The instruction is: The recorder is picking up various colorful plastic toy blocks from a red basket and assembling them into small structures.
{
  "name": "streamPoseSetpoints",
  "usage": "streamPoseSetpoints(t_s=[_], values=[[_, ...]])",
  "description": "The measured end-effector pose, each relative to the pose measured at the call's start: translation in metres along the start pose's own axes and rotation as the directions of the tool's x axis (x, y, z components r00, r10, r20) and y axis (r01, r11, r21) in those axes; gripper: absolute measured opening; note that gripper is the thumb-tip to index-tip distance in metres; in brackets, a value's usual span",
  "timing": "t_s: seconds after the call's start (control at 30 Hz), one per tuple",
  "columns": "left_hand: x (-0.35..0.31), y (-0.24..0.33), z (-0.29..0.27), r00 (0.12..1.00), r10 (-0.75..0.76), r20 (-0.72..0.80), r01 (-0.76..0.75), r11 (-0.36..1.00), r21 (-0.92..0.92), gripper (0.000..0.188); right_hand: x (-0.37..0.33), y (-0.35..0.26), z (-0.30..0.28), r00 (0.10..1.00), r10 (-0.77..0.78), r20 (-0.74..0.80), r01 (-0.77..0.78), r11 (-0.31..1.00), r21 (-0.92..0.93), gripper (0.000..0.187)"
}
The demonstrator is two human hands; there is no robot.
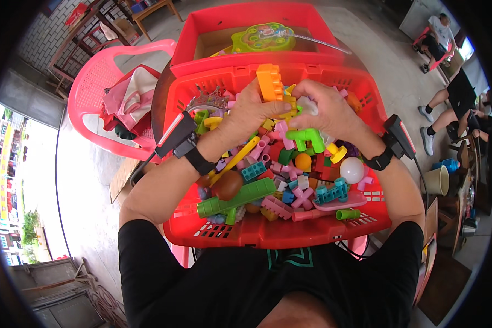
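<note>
A red plastic basket (279, 239) full of mixed toy pieces stands in front of me. Above its far half, my left hand (246, 112) is closed on an orange building block (269, 82), studs facing right. My right hand (331, 109) curls in close beside it, with a whitish piece (308, 106) at its fingers. Yellow blocks (291, 104) lie between the two hands; which hand touches them I cannot tell. Below the hands are a green pipe piece (306, 138), a white ball (351, 170), a yellow stick (238, 160) and a long green piece (238, 197).
A red box (246, 64) holding a yellow-green toy (262, 38) adjoins the basket's far side. At the left, a pink chair (87, 98) carries cloth items (134, 98). People (440, 38) sit at the right, near a beige bucket (437, 180).
</note>
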State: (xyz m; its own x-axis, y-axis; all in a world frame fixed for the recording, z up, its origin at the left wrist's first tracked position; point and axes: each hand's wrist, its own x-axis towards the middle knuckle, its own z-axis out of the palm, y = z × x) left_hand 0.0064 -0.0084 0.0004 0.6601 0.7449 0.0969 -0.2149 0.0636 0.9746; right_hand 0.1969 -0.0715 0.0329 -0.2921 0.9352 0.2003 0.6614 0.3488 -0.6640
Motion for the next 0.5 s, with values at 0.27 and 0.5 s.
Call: streamPoseSetpoints(t_s=[0.27, 0.5], values=[[-0.003, -0.002, 0.011, 0.995, 0.005, 0.104, -0.007, 1.0, 0.021, 0.037, 0.0, 0.001, 0.001, 0.996, 0.072, 0.046, -0.074, 0.995, 0.06, 0.037], [-0.002, 0.001, 0.005, 0.985, -0.1, 0.14, 0.109, 0.992, -0.06, 0.036, 0.001, 0.003, -0.004, 0.996, 0.067, 0.061, -0.075, 0.989, 0.127, 0.035]])
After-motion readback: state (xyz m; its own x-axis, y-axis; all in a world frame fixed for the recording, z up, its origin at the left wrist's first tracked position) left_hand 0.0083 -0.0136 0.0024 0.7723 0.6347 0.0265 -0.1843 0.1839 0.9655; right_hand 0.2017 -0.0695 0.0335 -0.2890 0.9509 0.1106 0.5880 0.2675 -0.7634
